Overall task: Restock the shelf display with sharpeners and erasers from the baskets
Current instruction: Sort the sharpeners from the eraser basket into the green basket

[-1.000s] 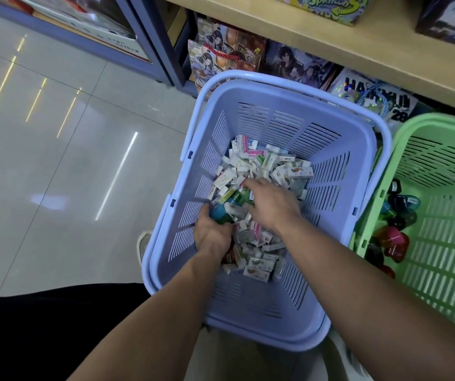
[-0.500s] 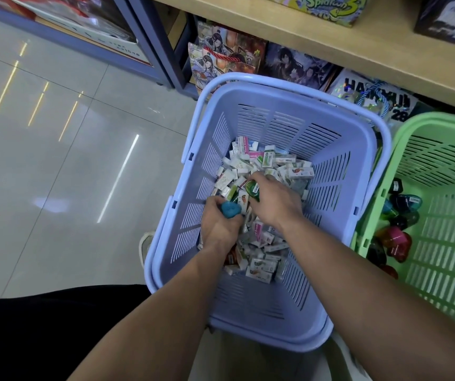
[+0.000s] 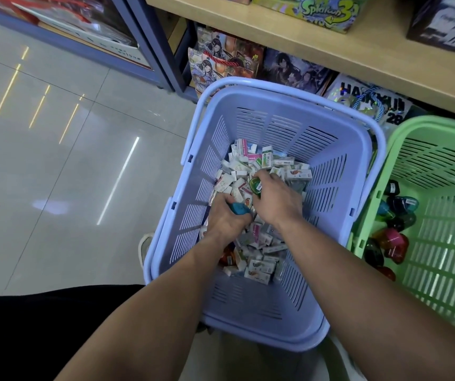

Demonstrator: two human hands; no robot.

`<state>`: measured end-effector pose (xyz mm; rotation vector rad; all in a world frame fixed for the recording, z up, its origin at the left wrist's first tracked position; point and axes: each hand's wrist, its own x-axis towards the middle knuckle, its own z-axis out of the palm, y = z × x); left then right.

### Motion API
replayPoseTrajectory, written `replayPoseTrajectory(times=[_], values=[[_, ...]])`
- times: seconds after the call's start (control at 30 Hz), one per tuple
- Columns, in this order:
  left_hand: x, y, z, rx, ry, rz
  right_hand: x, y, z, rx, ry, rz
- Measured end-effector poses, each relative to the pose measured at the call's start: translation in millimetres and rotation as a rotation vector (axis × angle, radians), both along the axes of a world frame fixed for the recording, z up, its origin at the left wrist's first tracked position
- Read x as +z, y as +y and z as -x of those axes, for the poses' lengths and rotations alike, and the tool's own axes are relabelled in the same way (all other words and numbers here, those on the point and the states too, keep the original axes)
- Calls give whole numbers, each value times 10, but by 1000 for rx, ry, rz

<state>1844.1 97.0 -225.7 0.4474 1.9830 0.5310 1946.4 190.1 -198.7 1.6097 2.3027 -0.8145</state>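
In the purple basket point(image 3: 275, 125) (over erasers point(image 3: 259, 268)), the left hand point(image 3: 226, 224) clutches a blue sharpener point(image 3: 238, 209), the right hand point(image 3: 278, 202) a green sharpener point(image 3: 255, 185).

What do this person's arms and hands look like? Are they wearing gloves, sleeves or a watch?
No gloves on the left hand or right hand, and no ring, watch or bracelet shows. The left forearm and right forearm are uncovered up to the picture's edge, so no sleeve is in view. Only black clothing shows at lower left.

The one camera sits on the head, looking steeply down. It is close above a basket point(image 3: 248, 312), the shelf point(image 3: 358, 59) seemingly ahead.
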Motion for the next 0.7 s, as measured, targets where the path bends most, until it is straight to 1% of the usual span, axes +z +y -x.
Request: replayPoseTrajectory(times=[0.2, 0.27, 0.33, 0.4, 0.5, 0.6, 0.7], values=[[0, -18, -4, -93, 46, -3, -26, 13, -4, -19, 34, 41], [-15, -6, 20, -119, 43, 25, -38, 18, -5, -39, 52, 63], [-121, -20, 55, -65, -24, 32, -59, 20, -6, -65, 78, 76], [-164, -44, 70, -48, -32, 34, -70, 28, -1, -95, 109, 87], [27, -16, 35, -98, -22, 28, -80, 49, 3, -152, 158, 118], [59, 11, 13, -127, -21, -18, -70, 69, 10, -227, 206, 159], [105, 26, 4, -201, -48, -17, -54, 120, 13, -338, 304, 182]])
